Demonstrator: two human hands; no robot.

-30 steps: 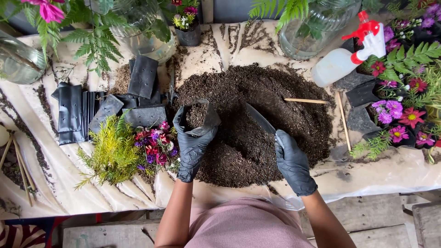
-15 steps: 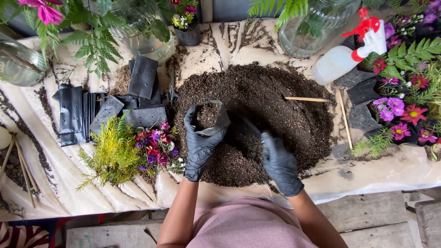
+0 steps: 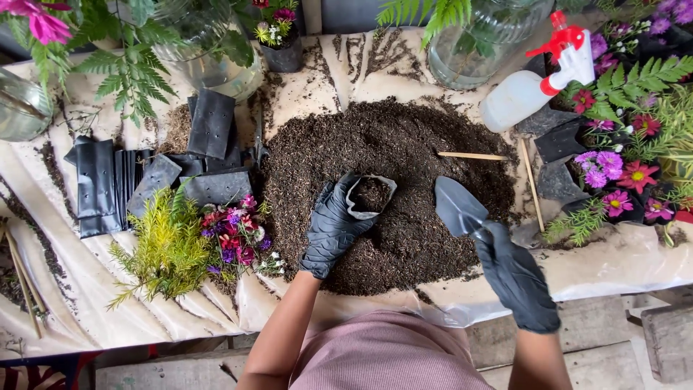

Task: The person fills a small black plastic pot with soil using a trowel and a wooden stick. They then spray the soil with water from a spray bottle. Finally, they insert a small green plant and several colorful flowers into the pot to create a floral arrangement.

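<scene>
My left hand (image 3: 330,227), in a black glove, grips a small black plastic nursery bag (image 3: 369,195) partly filled with soil, held open over the big mound of dark potting soil (image 3: 390,155). My right hand (image 3: 516,278), also gloved, holds a small dark trowel (image 3: 458,206) by its handle, blade empty and lifted just right of the bag.
A stack of flat black bags (image 3: 144,177) lies at the left, beside a yellow-green plant (image 3: 162,249) and small mixed flowers (image 3: 234,235). A white spray bottle with red trigger (image 3: 534,83), glass jars (image 3: 484,43), a wooden stick (image 3: 473,155) and potted flowers (image 3: 613,173) stand at right.
The trowel went into the soil beside the bag, then swung out to the right, clear of the mound. My left hand keeps the bag in about the same place.
</scene>
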